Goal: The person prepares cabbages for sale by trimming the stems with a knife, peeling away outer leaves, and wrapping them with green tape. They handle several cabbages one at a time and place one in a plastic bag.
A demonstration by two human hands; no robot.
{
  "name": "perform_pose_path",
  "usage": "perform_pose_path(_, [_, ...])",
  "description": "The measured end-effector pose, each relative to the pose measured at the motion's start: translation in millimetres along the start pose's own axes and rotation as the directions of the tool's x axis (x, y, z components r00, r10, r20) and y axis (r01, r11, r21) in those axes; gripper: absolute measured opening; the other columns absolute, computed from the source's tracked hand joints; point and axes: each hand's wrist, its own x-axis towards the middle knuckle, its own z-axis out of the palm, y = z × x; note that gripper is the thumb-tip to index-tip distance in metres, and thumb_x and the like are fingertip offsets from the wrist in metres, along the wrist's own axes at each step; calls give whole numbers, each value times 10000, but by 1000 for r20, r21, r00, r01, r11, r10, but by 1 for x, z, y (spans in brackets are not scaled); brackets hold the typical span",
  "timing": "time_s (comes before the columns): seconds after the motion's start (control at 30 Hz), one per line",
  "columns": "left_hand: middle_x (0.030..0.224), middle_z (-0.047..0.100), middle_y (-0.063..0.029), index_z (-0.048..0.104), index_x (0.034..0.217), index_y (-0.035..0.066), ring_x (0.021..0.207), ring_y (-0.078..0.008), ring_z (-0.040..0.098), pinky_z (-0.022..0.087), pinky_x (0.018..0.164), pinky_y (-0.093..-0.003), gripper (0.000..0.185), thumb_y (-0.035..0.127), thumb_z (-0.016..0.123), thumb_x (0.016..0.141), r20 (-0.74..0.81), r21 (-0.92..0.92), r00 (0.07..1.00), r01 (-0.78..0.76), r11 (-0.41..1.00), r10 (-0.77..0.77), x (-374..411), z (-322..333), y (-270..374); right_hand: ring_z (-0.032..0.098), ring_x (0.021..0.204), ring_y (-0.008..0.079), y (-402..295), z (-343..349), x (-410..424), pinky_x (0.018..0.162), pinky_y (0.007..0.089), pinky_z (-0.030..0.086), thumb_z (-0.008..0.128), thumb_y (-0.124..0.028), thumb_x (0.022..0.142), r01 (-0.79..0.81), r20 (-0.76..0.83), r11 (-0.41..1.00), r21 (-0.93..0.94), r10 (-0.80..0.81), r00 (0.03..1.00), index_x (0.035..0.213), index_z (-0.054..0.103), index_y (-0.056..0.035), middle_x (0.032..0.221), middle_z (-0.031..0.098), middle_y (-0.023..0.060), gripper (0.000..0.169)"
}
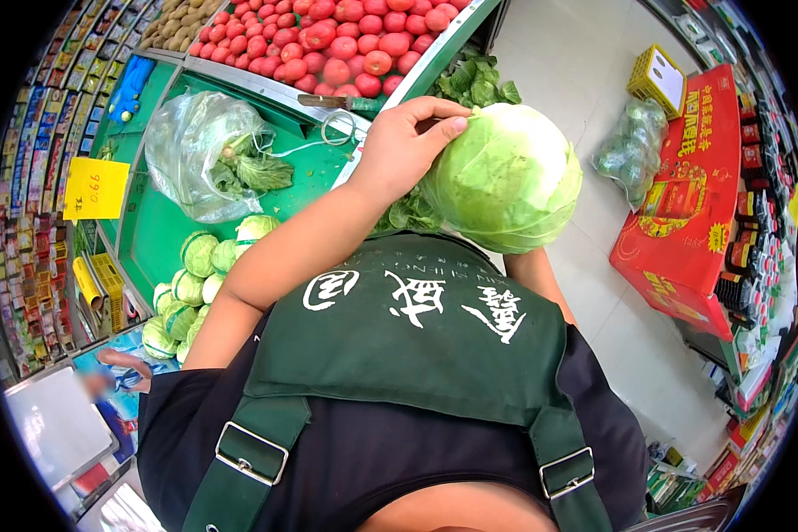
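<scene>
A round pale-green cabbage (505, 176) is held up in front of my apron. The thumb and fingers of my left hand (415, 136) pinch its upper left edge, near a small stub of leaf. My right forearm (542, 279) runs beneath the cabbage, whose bulk hides the right hand that supports it. Loose green leaves (472, 80) show beyond the cabbage, and more leaves (409, 211) lie below my left wrist.
Red tomatoes (339, 46) fill the far bin. Left, a green display counter (306, 179) bears a plastic bag of greens (206, 156), a wood-handled tool (329, 102), a roll of tape (339, 128) and taped cabbages (199, 253). Right stands a red display box (678, 219) with bagged produce (632, 146).
</scene>
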Motion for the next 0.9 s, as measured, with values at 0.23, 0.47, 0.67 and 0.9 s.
perform_pose_path(0.23, [877,581,34,599,1014,32,819,-44,518,448,732,-209,186,197,675,973,78,171,996,-57,984,44,4,-7,-3,588,1193,215,7,-3,-3,977,366,531,571,-338,1007,-54,-93,998,44,57,994,1411,486,-79,1336,587,104,487])
perform_pose_path(0.47, [881,557,24,553,941,50,825,-50,503,425,731,-220,219,200,713,939,197,310,980,-70,948,8,-10,-29,26,599,1156,204,2,12,-8,950,357,540,578,-310,1007,-112,-67,992,-66,107,992,1390,497,-63,1308,597,99,463])
perform_pose_path(0.67, [1075,543,-37,562,987,47,983,-104,508,435,861,-257,215,169,724,914,255,-178,936,-202,963,244,-8,-34,8,602,1141,196,0,23,-7,931,348,542,575,-300,1011,-79,-45,980,-183,71,996,1370,511,-61,1293,600,97,436])
perform_pose_path(0.9, [999,567,-7,612,1052,37,921,-112,535,448,828,-269,222,97,736,877,436,157,899,-112,981,33,0,-33,34,561,1202,216,8,21,-11,998,385,490,548,-327,1020,-78,-76,994,-72,73,994,1400,478,-75,1335,567,101,462])
